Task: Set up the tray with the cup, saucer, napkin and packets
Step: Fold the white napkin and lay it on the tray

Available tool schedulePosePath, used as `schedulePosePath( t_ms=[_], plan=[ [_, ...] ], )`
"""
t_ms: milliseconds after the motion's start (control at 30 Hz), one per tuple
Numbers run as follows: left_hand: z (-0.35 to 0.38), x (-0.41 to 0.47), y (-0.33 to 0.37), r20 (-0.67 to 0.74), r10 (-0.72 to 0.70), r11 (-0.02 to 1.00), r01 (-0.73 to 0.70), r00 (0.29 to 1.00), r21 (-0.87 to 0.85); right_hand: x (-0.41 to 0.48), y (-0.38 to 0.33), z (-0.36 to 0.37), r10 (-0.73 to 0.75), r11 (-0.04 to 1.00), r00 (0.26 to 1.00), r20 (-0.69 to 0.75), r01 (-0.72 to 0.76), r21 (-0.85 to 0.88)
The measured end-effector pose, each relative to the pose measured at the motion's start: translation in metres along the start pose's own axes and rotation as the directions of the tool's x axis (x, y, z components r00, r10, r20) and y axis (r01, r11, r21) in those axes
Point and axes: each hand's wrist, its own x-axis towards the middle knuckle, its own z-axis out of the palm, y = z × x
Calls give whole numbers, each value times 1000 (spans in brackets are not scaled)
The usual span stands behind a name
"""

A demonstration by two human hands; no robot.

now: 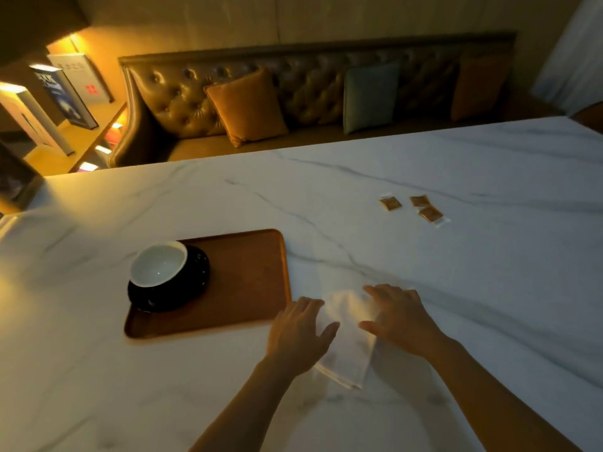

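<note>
On marble table (pixel 424 288), near edge: both hands at the napkin.
tray (pixel 254 288): wooden, rigid; lift by rims.
saucer (pixel 195 285) + cup (pixel 158 265): on tray's left end; likely fragile.
napkin (pixel 347 340): folded cloth just right of tray; soft, light; grip a folded edge.
left hand (pixel 298 334), right hand (pixel 399 321): flat, fingers spread, resting on napkin.
packets (pixel 412 207): three, toward far right edge; light, pinchable.

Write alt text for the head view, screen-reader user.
Both hands, left hand and right hand, lie flat on a white napkin on a marble table, beside a wooden tray holding cup on saucer; three packets lie beyond.
</note>
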Motion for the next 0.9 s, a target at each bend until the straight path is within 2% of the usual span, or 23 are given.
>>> schedulePosePath(
  t_ms=[100,167,300,433,567,633,700,767,833,900],
  plan=[
    [24,-10,9,146,12,997,-22,989,70,-12,11,13,-34,999,994,105,35,-9],
    [33,-16,12,187,17,994,-37,982,106,-19,14,19,-53,998,990,130,57,-24],
    [42,-28,17,156,28,988,-52,987,148,-20,14,21,-102,993,994,49,105,-47],
    [51,-37,26,245,-28,972,-31,969,234,-20,15,21,-140,989,990,-28,138,-55],
    [51,-45,26,167,-8,966,-36,986,257,-19,18,20,-144,989,990,-12,143,-48],
    [51,-46,23,78,74,963,-92,994,254,-19,20,18,-139,990,990,-22,139,-29],
    [47,-46,22,6,114,974,-113,993,196,-19,22,15,-126,992,991,-44,126,3],
    [38,-45,19,-19,54,998,-54,998,14,-19,22,13,-115,992,990,-78,119,49],
    [28,-41,17,-53,-26,981,16,998,-191,-17,23,9,-87,989,991,-107,99,114],
    [17,-42,18,-94,-73,952,42,993,-302,-18,22,4,-78,984,990,-117,95,149]
  ],
)
